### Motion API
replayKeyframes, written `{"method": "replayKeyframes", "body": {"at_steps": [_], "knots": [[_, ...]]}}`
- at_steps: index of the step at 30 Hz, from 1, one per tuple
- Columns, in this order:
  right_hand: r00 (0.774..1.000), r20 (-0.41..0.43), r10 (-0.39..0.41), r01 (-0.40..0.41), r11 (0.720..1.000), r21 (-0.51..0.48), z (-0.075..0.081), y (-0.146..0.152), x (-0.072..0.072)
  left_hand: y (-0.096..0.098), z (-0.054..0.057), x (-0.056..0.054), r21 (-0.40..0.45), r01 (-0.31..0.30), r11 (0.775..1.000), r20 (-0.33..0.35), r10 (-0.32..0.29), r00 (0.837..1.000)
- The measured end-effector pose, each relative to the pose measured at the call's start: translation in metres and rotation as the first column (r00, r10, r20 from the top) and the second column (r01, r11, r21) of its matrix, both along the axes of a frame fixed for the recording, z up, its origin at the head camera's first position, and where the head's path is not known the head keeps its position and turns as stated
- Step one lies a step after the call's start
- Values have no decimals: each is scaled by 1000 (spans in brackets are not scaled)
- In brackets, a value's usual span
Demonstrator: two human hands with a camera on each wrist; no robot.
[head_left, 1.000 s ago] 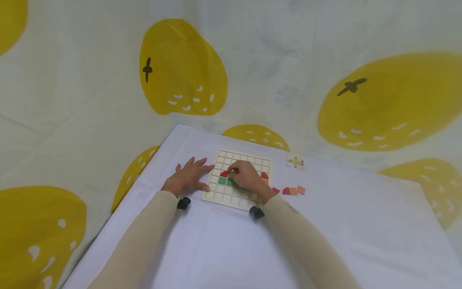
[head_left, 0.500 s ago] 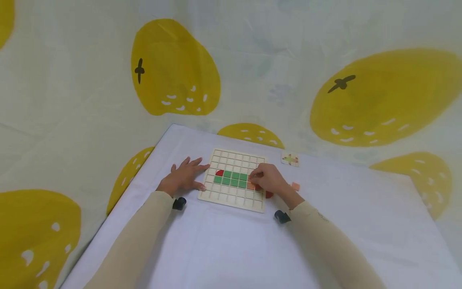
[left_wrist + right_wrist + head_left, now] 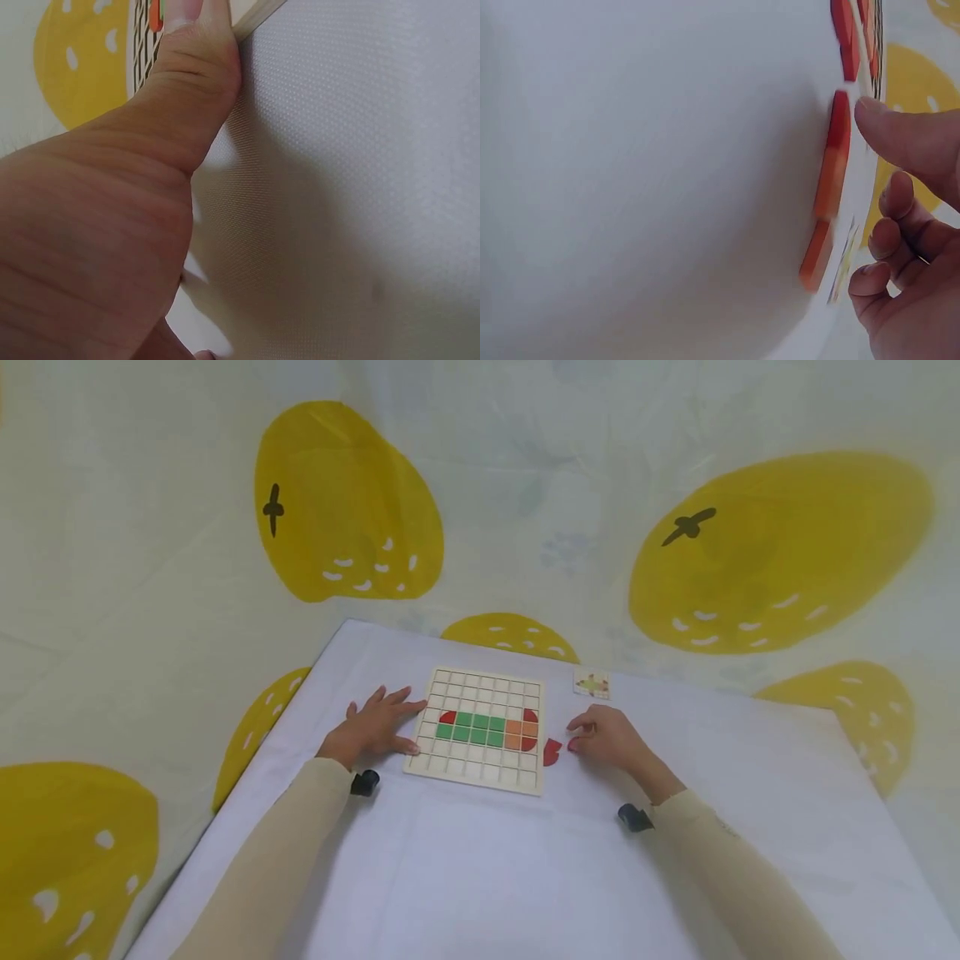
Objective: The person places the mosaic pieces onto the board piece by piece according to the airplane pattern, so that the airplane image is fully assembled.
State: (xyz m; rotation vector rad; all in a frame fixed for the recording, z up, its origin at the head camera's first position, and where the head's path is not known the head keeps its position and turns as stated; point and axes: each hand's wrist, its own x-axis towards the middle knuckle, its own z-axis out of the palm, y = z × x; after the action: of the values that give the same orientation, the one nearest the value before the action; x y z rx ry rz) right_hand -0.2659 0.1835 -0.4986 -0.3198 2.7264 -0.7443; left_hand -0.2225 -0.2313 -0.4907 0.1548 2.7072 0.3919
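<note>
My left hand (image 3: pixel 371 727) lies with spread fingers at the left edge of a wooden grid board (image 3: pixel 472 772), its thumb on the near corner area. On the board, green squares (image 3: pixel 478 729) form two rows, with a red quarter-round tile (image 3: pixel 447 717) at the left, and orange squares (image 3: pixel 513 735) and red tiles (image 3: pixel 530 716) at the right. My right hand (image 3: pixel 609 739) hovers right of the board, thumb and fingers apart. Beside its thumb, a row holds a red tile (image 3: pixel 839 124) and two orange tiles (image 3: pixel 829 184), mostly hidden by the hand in the head view.
Two red tiles (image 3: pixel 552 752) lie just off the board's right edge. A small pattern card (image 3: pixel 592 682) sits farther back on the right. White cloth (image 3: pixel 465 877) covers the table, and a curtain with yellow fruit prints (image 3: pixel 352 502) hangs behind it.
My right hand has left the green tiles, passed over the orange ones at the board's right side, and moved right to the loose tiles. My left hand stays at the board's edge.
</note>
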Motion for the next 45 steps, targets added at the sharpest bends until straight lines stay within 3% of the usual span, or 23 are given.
{"method": "replayKeyframes", "body": {"at_steps": [7, 18, 28, 45], "knots": [[998, 47, -40, 39, 999, 24, -3, 11, 1, -1, 1, 1, 1, 5, 1000, -10, -5, 1000], [1000, 20, -16, 14, 998, 59, -5, 11, 3, 0, 3, 1, 21, -7, 1000, 3, 6, 1000], [1000, 17, -12, 10, 996, 87, 0, 10, 5, -2, -3, 2, 34, -11, 999, -14, 11, 1000], [1000, 1, 2, -2, 992, 123, 5, 9, 8, -1, 1, 6, 27, -13, 1000, -19, 14, 1000]]}}
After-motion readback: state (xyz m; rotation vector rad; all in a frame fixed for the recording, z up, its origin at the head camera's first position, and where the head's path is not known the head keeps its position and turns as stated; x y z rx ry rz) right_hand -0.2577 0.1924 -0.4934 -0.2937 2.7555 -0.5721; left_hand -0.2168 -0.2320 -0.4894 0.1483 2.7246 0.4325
